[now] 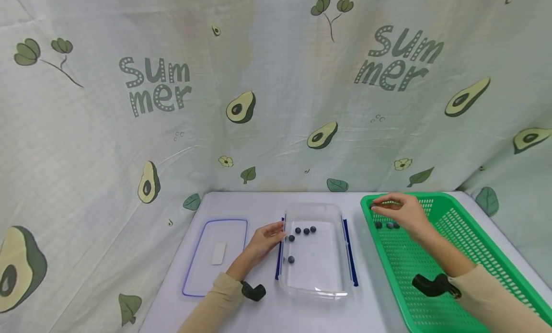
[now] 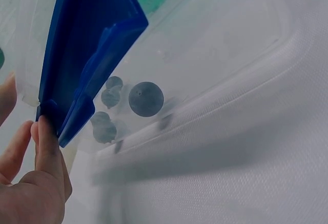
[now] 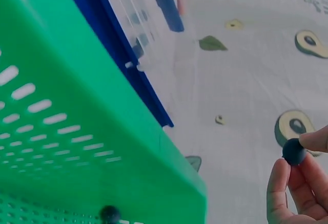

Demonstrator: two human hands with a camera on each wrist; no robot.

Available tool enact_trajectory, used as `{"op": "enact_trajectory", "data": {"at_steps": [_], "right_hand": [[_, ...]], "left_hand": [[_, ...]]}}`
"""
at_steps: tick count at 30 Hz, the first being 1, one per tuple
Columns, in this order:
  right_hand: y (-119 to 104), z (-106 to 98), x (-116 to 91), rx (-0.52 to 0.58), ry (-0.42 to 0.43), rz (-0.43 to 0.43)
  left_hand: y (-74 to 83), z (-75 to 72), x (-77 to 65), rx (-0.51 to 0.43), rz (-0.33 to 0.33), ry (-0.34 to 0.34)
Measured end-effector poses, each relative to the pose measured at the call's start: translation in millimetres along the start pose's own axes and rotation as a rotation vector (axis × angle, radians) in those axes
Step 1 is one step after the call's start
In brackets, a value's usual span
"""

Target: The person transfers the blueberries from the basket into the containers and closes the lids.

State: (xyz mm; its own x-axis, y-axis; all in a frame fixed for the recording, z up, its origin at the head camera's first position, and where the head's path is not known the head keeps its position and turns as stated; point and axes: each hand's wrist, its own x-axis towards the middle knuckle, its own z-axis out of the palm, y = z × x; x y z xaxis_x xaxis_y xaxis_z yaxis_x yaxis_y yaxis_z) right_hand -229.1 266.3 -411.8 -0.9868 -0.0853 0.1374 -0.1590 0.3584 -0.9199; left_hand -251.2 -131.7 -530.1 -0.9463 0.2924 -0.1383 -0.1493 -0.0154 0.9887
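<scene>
My right hand (image 1: 407, 213) pinches a dark blueberry (image 3: 294, 151) between thumb and fingertips, above the far left corner of the green basket (image 1: 405, 261). Below it, a few more blueberries (image 1: 378, 225) lie in the basket. With my left hand (image 1: 260, 242) I hold the left side of a clear plastic container (image 1: 319, 266). In the left wrist view, fingertips touch the end of its blue side latch (image 2: 87, 55). Several blueberries (image 1: 291, 259) rest on the container's floor, mostly toward its left and far side.
A clear lid with a blue edge (image 1: 198, 275) lies left of the container, a white label (image 1: 218, 253) at its middle. The container's right latch (image 1: 351, 256) hangs folded outward. Behind the white table hangs a patterned curtain (image 1: 276, 84).
</scene>
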Motion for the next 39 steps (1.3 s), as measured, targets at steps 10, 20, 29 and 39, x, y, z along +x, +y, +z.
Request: {"op": "enact_trajectory", "data": {"at_steps": [10, 20, 29, 39], "right_hand": [[-8.3, 29.2, 5.0, 0.063, -0.081, 0.006], [-9.3, 46.8, 10.2, 0.062, -0.113, -0.011], [-9.9, 62.2, 11.3, 0.061, -0.14, -0.007], [-9.5, 77.3, 10.2, 0.106, -0.205, -0.015]], "left_hand": [[0.5, 1.2, -2.8, 0.002, -0.005, 0.015], [3.1, 1.9, -1.6, 0.002, -0.006, 0.015], [2.3, 0.8, -0.6, -0.001, -0.004, 0.019], [0.9, -0.3, 0.1, 0.008, -0.006, 0.015]]}}
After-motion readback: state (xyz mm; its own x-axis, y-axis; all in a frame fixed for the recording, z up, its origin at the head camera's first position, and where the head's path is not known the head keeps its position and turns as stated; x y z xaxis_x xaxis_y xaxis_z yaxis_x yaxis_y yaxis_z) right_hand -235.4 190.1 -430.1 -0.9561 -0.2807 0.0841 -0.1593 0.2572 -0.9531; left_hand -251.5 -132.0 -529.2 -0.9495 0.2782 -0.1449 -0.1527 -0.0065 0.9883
